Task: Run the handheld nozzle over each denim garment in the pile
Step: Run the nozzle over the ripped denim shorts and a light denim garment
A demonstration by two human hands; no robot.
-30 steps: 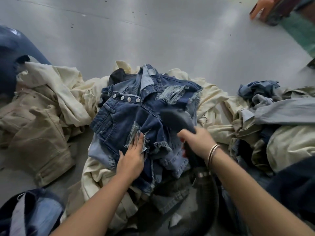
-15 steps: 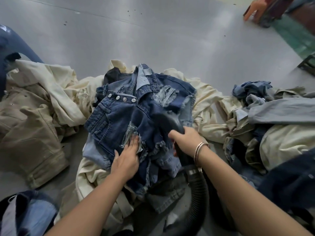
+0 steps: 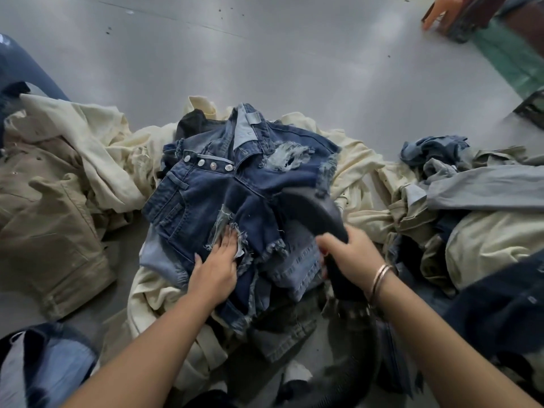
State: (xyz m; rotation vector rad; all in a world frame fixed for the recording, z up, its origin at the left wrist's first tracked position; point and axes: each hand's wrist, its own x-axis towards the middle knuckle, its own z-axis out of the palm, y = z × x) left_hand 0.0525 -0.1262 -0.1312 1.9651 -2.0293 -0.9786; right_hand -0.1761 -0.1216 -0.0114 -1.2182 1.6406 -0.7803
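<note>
The left hand lies flat on the dark blue shorts, with the fingers straight and close together. The fingertips press on a frayed tear in the cloth. The right hand has the fingers curled around the neck of the black nozzle and grips it. Two thin bangles sit on the right wrist.

The wide mouth of the nozzle points away from the person and rests on the right leg of the shorts, near a ragged hem. From the right hand a ribbed black hose runs down toward the bottom edge of the view; it is blurred there.

The shorts lie on top of the pile, in the middle of the grey worktop. They have a row of metal buttons at the waist and a big worn hole on the right front. More blue denim lies under the shorts, and cream garments spread out beneath and to both sides. Tan trousers lie to the left, touching the cream cloth. On the right is another heap of grey, blue and pale pieces, just beside the middle pile. A pale blue piece shows at the bottom left corner. At the far right corner stands an orange object, too blurred to name.
</note>
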